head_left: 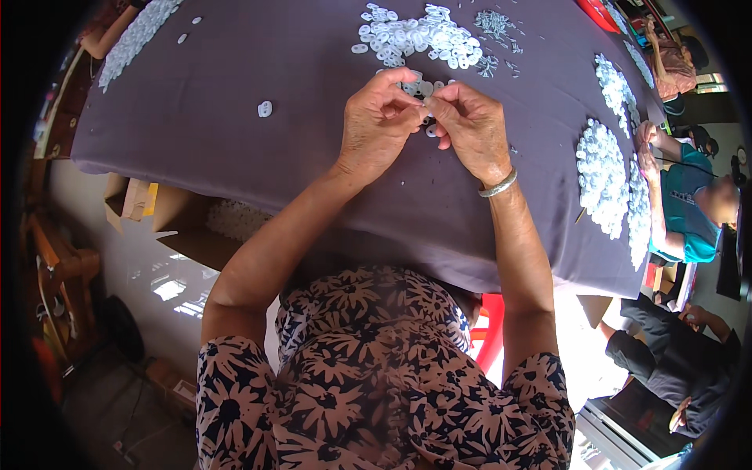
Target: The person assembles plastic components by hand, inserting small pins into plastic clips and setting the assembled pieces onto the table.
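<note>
Fingers [446, 112] close together near glossy, two-holed white ovals [462, 53]

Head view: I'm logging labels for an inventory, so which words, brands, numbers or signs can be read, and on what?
Nothing here can be read.
Teal shirt: a small marking, too blurred to read.
Cardboard box with a yellow patch: no legible text.
White oval pieces: no lettering can be made out.

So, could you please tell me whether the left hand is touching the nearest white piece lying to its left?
Apart: the head view shows a plain stretch of dark tablecloth between the left hand and that white piece.
</note>
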Demonstrator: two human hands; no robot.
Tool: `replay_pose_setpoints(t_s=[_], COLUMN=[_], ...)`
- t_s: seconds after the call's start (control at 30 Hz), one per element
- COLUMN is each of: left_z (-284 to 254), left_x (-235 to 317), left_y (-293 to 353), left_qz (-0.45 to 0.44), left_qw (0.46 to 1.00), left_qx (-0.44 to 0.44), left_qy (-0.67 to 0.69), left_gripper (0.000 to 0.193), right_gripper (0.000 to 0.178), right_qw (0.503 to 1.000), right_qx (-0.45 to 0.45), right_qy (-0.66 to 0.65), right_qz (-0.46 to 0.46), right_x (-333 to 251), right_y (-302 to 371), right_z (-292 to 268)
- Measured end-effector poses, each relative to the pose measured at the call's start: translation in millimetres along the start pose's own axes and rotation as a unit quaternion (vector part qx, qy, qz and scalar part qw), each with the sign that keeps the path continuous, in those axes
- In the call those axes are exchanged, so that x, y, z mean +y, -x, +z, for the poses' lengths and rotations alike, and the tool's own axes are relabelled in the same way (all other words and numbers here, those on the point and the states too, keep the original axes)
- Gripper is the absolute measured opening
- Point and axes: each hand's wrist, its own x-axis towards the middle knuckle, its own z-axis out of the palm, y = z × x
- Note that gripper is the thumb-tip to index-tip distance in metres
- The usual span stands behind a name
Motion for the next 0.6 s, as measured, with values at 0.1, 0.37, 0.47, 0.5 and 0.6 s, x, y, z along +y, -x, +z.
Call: replay_pose_setpoints(t_s=[0.1, 0.37, 0.47, 0.5, 0.6], left_z=[-1.0, 2.4, 0.6, 1.0, -1.3], left_x=[-1.0, -4.1, -5.9, -6.8, -6.8], left_y=[-1.2, -2.3, -3.4, -4.0, -4.7], left_qz=[-0.007, 0.004, -0.001, 0.001, 0.004], left_qw=[1.000, 1.000, 1.000, 1.000, 1.000], left_qx=[-0.001, 0.006, -0.015, -0.004, 0.004], left_qy=[-0.005, 0.006, -0.006, 0.000, -0.007], left_gripper=[0.036, 0.038, 0.037, 0.035, 0.032], right_gripper=[0.011, 0.027, 0.028, 0.025, 0.021], right_qw=[1.000, 0.998, 0.993, 0.991, 0.990], right_qx=[-0.002, 0.032, 0.099, 0.117, 0.138], right_qy=[-0.006, -0.054, -0.060, -0.059, -0.038], right_qz=[0.002, 0.031, 0.001, -0.005, -0.016], right_x=[0.2, -9.3, -6.3, -4.1, 0.6], right_y=[0.3, -1.7, -5.4, -6.5, -6.6], right_z=[-1.3, -19.9, -43.6, -52.0, -72.5])
